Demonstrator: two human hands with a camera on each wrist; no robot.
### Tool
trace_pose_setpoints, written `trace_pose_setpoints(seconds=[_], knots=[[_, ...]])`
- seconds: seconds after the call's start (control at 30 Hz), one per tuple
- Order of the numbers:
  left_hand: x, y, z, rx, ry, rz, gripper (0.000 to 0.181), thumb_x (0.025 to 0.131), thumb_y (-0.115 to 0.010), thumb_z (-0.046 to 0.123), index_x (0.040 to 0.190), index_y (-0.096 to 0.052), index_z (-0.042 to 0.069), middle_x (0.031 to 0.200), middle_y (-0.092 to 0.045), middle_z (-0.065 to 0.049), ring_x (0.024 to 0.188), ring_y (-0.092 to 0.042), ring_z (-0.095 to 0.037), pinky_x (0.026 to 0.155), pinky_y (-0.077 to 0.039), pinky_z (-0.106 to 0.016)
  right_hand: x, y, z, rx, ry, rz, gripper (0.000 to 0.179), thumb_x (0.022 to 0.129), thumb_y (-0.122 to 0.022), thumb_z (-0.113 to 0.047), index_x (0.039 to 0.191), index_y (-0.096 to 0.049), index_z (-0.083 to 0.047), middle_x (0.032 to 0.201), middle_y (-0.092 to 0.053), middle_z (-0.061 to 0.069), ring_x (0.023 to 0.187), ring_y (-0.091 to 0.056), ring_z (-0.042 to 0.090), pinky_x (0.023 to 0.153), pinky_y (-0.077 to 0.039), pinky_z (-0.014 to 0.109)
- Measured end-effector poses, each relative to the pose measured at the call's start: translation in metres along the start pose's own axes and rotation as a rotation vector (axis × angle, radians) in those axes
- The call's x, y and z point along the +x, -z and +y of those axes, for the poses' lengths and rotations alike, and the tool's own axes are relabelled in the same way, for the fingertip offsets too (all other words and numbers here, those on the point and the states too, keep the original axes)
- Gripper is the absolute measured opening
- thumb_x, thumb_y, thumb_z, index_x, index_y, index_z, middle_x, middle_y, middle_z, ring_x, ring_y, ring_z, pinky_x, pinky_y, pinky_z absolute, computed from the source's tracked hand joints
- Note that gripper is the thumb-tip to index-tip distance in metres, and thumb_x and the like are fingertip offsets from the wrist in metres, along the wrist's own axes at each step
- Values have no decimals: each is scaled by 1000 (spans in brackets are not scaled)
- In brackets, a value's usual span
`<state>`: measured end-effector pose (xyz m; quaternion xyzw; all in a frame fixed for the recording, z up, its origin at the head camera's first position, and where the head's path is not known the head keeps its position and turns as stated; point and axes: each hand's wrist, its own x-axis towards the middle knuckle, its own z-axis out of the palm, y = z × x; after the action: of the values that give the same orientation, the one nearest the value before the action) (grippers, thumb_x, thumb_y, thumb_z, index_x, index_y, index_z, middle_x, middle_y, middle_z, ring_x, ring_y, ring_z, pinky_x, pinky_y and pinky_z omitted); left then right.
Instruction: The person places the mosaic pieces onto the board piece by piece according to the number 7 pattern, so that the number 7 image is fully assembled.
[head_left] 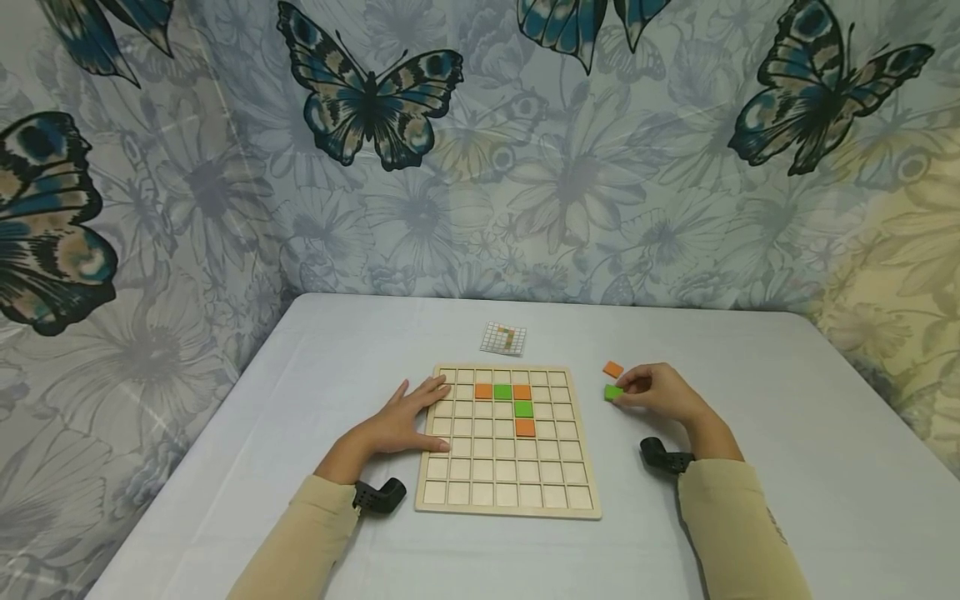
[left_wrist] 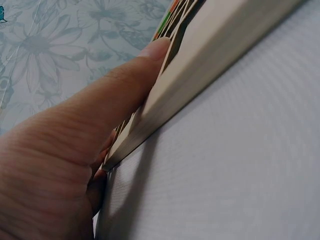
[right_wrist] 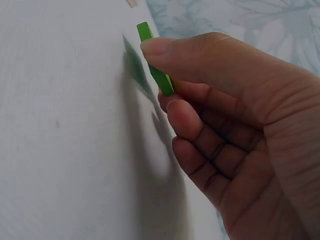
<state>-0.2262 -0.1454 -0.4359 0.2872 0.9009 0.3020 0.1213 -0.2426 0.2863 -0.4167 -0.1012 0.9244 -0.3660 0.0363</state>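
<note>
My right hand (head_left: 662,392) pinches a green square tile (head_left: 612,392) by its edges, to the right of the board. In the right wrist view the green tile (right_wrist: 159,75) is held between thumb and fingers, its shadow on the white cloth. My left hand (head_left: 395,419) rests with spread fingers on the left edge of the wooden grid board (head_left: 480,497); in the left wrist view the thumb (left_wrist: 135,75) lies over the rim. On the board, orange and green tiles alternate in a short row, then run down from its right end to an orange tile (head_left: 526,427).
One loose orange tile (head_left: 612,368) lies just beyond my right hand. A small printed grid card (head_left: 503,339) with a coloured pattern lies behind the board. The table (head_left: 375,333) has a white cloth, and a butterfly-patterned curtain (head_left: 480,208) hangs behind it.
</note>
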Motion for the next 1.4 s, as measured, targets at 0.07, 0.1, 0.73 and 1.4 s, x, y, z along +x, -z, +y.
trace_pose_setpoints(seconds=[0.07,0.1,0.73,1.4], knots=[[0,0,0,1,5,-3,97,72,-75,50,148,-28,12,158,-13,-2,146,-7,-25,118,10,-48,1,-1,-2,2,14,-8,28,74,-77,-11,94,-68,6,80,-64,7,67,-53,5,59,-47,18],[0,0,0,2,7,-4,96,72,-75,50,148,-28,12,158,-13,-2,146,-7,-24,118,10,-48,1,-1,-4,2,21,-14,28,74,-77,-11,94,-68,6,81,-64,7,68,-53,5,60,-48,18],[0,-1,-1,4,14,-1,96,73,-75,50,148,-28,13,158,-13,-1,146,-7,-24,118,10,-48,9,-18,-31,-3,108,-105,24,74,-76,-8,92,-67,5,86,-64,11,74,-55,13,60,-49,19],[1,-1,0,-7,3,-1,97,72,-75,50,147,-29,11,158,-13,-3,146,-7,-25,118,9,-49,5,-29,-64,-53,205,-146,22,74,-78,-13,90,-67,-2,86,-66,6,73,-55,10,69,-47,24]])
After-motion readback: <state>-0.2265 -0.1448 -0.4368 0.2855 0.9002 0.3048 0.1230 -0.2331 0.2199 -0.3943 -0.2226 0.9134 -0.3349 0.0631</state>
